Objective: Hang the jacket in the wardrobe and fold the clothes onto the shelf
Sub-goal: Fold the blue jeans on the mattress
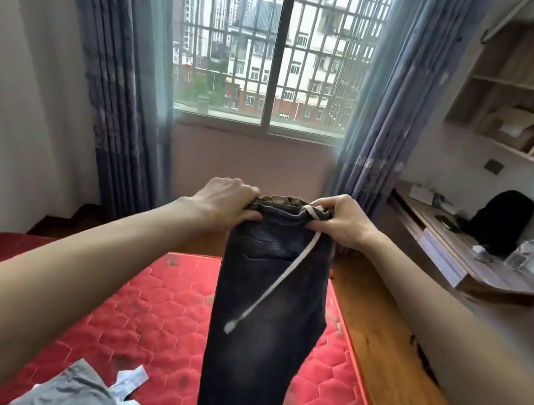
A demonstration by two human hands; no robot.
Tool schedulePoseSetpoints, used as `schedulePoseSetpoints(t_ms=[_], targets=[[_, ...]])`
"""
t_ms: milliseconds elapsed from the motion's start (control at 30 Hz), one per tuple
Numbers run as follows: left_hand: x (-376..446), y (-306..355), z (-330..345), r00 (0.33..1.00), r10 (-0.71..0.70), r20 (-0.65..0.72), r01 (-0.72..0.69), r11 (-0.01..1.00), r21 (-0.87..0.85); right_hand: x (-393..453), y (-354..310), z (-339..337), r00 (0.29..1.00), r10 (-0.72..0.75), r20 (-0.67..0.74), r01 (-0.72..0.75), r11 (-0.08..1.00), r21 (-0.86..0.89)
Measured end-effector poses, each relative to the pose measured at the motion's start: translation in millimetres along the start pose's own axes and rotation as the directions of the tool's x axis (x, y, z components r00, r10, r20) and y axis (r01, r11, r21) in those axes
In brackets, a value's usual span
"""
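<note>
A pair of dark washed jeans (261, 323) hangs straight down in front of me over the red quilted mattress (151, 317). My left hand (227, 201) grips the left end of the waistband and my right hand (343, 219) grips the right end, both held out at arm's length. A white drawstring (276, 283) dangles from the waistband across the front of the jeans. A grey garment (74, 392) with a pale blue-white piece beside it lies crumpled on the mattress at the lower left. No jacket or wardrobe is in view.
A wooden bed frame edge (384, 358) runs along the mattress's right side. A wall desk (459, 252) at the right holds a black backpack (502, 220) and a water bottle (525, 251). Open wooden shelves (530, 103) hang above it. A barred window with blue curtains faces me.
</note>
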State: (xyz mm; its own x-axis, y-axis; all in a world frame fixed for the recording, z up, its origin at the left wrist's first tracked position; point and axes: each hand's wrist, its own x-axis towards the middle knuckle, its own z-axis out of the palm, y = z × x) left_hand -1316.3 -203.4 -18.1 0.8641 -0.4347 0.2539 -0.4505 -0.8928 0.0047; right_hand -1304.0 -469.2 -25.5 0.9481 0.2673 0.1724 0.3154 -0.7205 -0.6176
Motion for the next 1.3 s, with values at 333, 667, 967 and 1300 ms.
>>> schedulePoseSetpoints(t_ms=[333, 667, 967, 1300], targets=[[80, -2, -61, 0.902, 0.044, -0.429, 0.023, 0.988, 0.15, 57, -33, -58, 0.779, -0.322, -0.537, 0.154, 0.93, -0.335], [-16, 18, 46, 0.863, 0.191, -0.467, -0.106, 0.974, 0.202, -58, 35, 37, 0.721, -0.511, -0.468, 0.282, 0.833, -0.476], [-218, 103, 366, 0.991, 0.117, 0.063, -0.115, 0.993, -0.039, -265, 220, 308, 0.96, -0.278, -0.01, 0.252, 0.882, -0.398], [-458, 214, 612, 0.835, 0.004, 0.55, 0.099, 0.983, -0.157, -482, 328, 535, 0.972, -0.018, 0.236, 0.093, 0.946, -0.311]])
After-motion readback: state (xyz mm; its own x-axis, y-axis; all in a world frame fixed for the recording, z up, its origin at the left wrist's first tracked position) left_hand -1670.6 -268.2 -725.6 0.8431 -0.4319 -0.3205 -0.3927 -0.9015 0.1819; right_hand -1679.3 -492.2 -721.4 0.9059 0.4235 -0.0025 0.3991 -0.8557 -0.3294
